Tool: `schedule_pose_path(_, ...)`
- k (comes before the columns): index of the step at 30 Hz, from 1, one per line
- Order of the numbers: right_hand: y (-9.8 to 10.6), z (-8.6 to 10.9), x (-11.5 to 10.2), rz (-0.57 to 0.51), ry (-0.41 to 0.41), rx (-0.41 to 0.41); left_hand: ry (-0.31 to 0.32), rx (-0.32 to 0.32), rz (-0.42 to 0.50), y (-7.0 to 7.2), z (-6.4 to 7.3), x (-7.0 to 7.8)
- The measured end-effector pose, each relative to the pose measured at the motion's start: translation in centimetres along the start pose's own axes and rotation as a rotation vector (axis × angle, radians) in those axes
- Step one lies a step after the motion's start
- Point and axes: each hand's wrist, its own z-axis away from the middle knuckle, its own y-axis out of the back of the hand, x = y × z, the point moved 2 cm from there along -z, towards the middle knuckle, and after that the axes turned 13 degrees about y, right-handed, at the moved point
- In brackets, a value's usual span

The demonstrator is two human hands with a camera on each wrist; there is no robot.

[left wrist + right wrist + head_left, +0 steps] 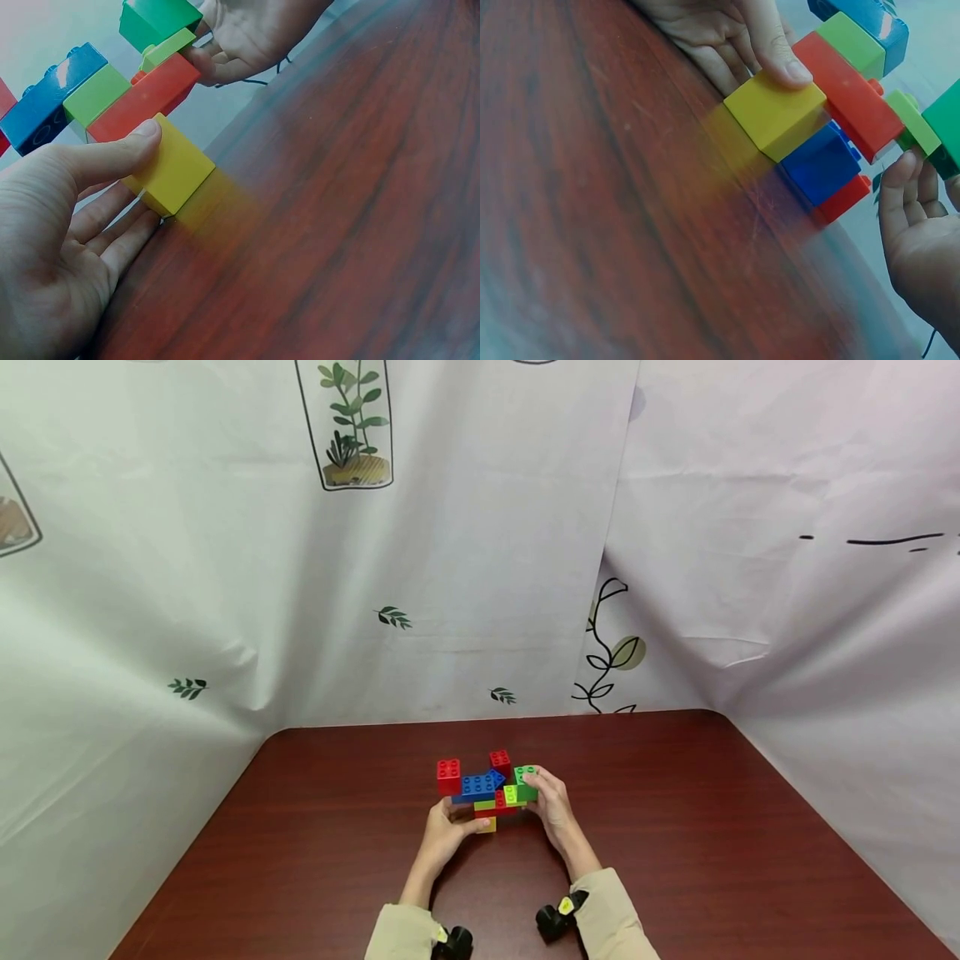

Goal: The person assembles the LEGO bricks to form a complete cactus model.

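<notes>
Toy building bricks joined into one branching model stand over the middle of the table. My left hand (441,839) grips its lower part, thumb across the yellow brick (176,165) at the bottom. Above that brick lies a long red brick (847,97), with light green bricks on top. A blue brick (478,787) and an upright red brick (448,777) extend to the left. On the right side, my right hand (553,810) holds the green brick (527,783), its thumb on the studded upper part. Farther back are another blue brick (821,165) and a red brick (499,762).
The dark red-brown wooden table (300,860) has rounded far corners. Behind it hangs a pale cloth (480,568) printed with plants. Black wrist cameras are strapped by the beige sleeves (611,914).
</notes>
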Motion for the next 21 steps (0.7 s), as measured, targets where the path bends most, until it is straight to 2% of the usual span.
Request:
schedule_pose_path(4,0.04,0.13,0.09,-0.023,-0.007,-0.026,-0.020,-0.005,-0.002,0.03,0.17,0.16)
schedule_pose_path(14,0.42,0.11,0.27,-0.083,-0.028,-0.141,0.000,0.008,-0.013,0.00,0.11,0.24)
schedule_pose_path(21,0.87,-0.02,0.73,-0.102,-0.111,-0.191,-0.002,0.007,0.012,-0.04,0.18,0.28)
